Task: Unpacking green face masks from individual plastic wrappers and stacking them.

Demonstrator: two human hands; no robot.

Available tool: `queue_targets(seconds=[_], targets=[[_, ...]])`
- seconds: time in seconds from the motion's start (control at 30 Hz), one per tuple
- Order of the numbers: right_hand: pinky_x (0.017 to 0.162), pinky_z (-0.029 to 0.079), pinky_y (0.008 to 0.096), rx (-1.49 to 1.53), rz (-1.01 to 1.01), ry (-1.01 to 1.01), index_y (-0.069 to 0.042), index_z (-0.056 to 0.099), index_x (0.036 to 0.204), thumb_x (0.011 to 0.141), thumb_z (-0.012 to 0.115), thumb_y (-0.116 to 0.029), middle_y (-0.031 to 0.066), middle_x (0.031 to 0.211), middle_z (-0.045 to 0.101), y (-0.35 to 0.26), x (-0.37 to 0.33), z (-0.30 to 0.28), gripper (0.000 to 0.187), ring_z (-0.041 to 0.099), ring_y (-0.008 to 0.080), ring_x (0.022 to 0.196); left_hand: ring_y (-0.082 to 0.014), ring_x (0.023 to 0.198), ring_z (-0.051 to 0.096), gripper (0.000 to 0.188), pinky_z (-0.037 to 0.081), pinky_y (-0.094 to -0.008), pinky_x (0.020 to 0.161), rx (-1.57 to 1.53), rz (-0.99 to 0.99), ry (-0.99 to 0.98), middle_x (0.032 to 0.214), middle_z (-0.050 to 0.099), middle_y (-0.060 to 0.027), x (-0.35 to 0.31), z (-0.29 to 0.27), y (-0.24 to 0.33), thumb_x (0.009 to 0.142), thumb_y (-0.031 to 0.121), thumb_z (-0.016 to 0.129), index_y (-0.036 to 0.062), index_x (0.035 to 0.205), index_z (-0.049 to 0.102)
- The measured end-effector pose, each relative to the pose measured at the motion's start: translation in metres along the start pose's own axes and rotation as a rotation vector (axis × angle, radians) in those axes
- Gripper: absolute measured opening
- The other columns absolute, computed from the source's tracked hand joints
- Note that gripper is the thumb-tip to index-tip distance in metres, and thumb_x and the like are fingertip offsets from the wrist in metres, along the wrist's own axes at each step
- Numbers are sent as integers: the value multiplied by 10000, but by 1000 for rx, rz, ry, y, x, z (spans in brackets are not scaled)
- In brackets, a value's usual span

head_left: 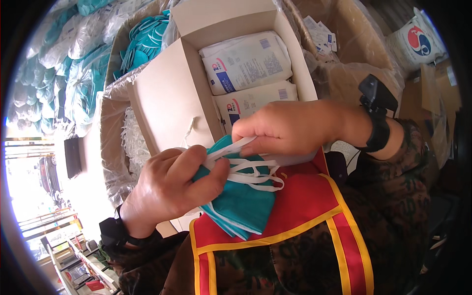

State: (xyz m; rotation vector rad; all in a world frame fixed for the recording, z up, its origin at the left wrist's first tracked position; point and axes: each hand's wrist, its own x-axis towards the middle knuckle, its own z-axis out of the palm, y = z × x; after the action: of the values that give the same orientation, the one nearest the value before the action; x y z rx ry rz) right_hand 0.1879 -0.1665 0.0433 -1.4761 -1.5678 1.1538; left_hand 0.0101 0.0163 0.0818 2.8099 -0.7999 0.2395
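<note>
A small stack of folded teal face masks [250, 206] with white ear loops [253, 182] lies over my lap. My left hand [172, 182] is closed on the stack, thumb on top and fingers behind. Between the thumb and curled fingers of my right hand [290, 128] is a white strap [239, 146], pulled up from the masks. Just beyond my hands stands an open cardboard box [204, 101]. It holds a white printed packet [248, 64] at the far end and a second packet [258, 101], partly hidden by my right hand.
A carton of teal masks [147, 39] stands at the far left, beside heaped bags of teal pieces [64, 73]. Below that carton is a plastic-lined carton of white strands [135, 142]. Another lined carton [359, 49] holds white cards at the right. My red apron [305, 206] covers my lap.
</note>
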Motion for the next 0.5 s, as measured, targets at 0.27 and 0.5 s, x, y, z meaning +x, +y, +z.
queue_targets(seconds=[0.27,0.5], targets=[[482,497,375,-435,-115,155,-41,514,802,894,627,-237,128,637,583,-31,-52,17,245,637,299,589,-238,610,641,370,543,-334,526,-24,-156,90,820,583,-93,-20,3,10,689,93,700,10,1037,603],[451,482,339,-458,3,79,-64,511,788,831,698,-158,59,632,551,-67,-105,5,214,617,223,551,-200,571,634,349,530,-292,489,-19,-154,100,759,608,-86,-32,-8,22,668,89,723,5,989,615]])
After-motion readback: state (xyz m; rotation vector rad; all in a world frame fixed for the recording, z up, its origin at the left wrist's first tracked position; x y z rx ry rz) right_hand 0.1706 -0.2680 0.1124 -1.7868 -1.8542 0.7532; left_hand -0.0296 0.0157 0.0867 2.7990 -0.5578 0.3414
